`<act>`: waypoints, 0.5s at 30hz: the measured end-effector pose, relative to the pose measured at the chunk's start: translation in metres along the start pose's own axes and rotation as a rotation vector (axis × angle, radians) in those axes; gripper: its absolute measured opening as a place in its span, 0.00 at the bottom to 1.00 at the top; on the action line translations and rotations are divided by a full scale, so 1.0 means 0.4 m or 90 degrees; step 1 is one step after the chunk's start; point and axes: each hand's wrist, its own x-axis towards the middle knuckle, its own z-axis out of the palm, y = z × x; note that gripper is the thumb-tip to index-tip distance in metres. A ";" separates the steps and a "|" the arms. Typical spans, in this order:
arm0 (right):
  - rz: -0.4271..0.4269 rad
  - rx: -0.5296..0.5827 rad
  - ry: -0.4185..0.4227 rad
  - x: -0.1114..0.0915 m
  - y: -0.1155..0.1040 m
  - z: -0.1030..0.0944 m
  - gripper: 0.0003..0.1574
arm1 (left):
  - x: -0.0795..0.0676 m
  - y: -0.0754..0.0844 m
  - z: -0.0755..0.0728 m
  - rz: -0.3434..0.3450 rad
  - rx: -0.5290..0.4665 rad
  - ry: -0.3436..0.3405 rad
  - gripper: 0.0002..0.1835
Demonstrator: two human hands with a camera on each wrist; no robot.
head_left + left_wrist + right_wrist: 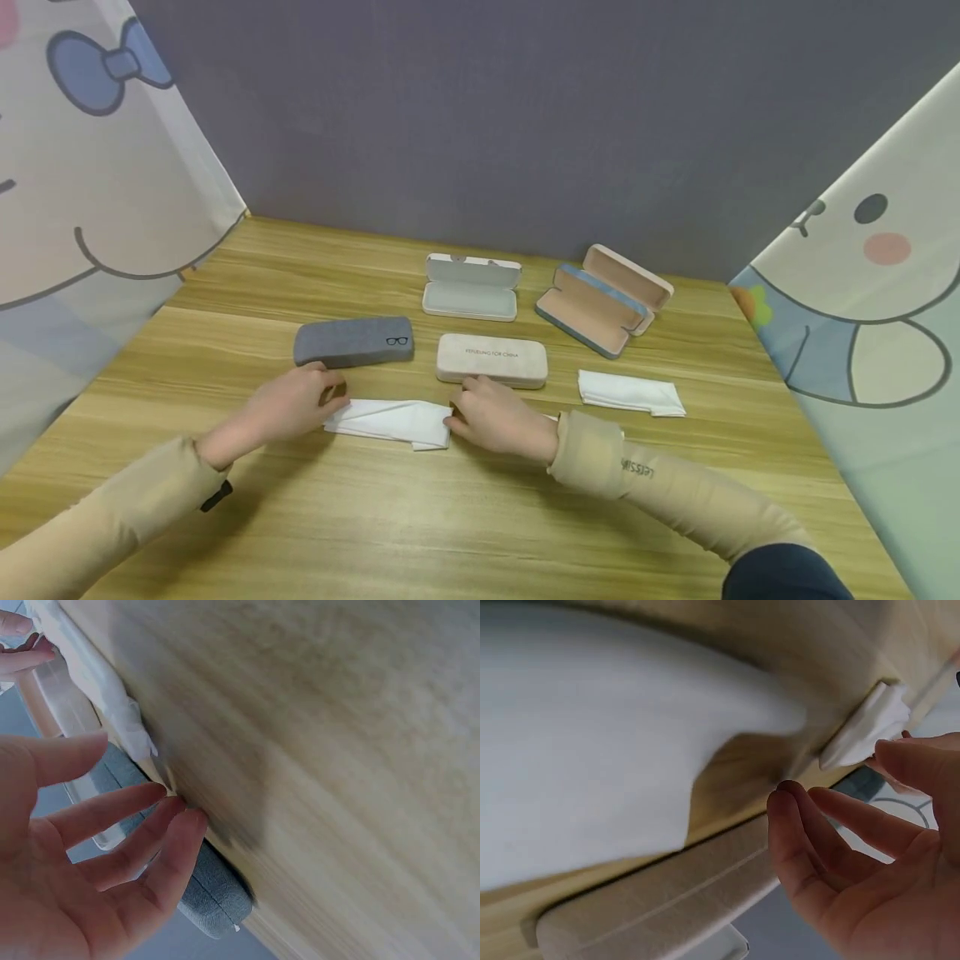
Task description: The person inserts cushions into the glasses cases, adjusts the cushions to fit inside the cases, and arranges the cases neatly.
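Observation:
A folded white cloth (pixel 393 419) lies flat on the wooden table between the two hands. My left hand (pixel 296 404) is at its left end, fingers loosely bent; in the left wrist view the thumb and fingertips (pixel 154 791) stand apart, close to the cloth's end, with nothing between them. At the right end is my right hand (pixel 498 417), its fingers relaxed and spread from the thumb in the right wrist view, where the thumb (pixel 900 759) overlaps the cloth. A second white cloth (pixel 592 750) lies mostly hidden beneath the right wrist in the head view.
Behind the hands sit a closed grey glasses case (pixel 352 342) and a closed beige one (pixel 491 362). Farther back, a white case (pixel 470 298) and a blue case with a peach lining (pixel 592 308) stand with lids up. Another folded cloth (pixel 630 392) lies at the right.

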 end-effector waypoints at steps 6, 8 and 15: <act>-0.018 -0.045 0.008 -0.004 -0.010 0.018 0.17 | -0.004 0.003 0.013 -0.011 0.004 0.000 0.13; -0.029 -0.071 0.014 -0.004 -0.012 0.023 0.17 | -0.006 0.004 0.013 -0.016 -0.002 0.009 0.11; -0.025 -0.089 0.034 -0.001 -0.019 0.029 0.15 | 0.000 0.002 0.013 -0.002 -0.019 0.041 0.02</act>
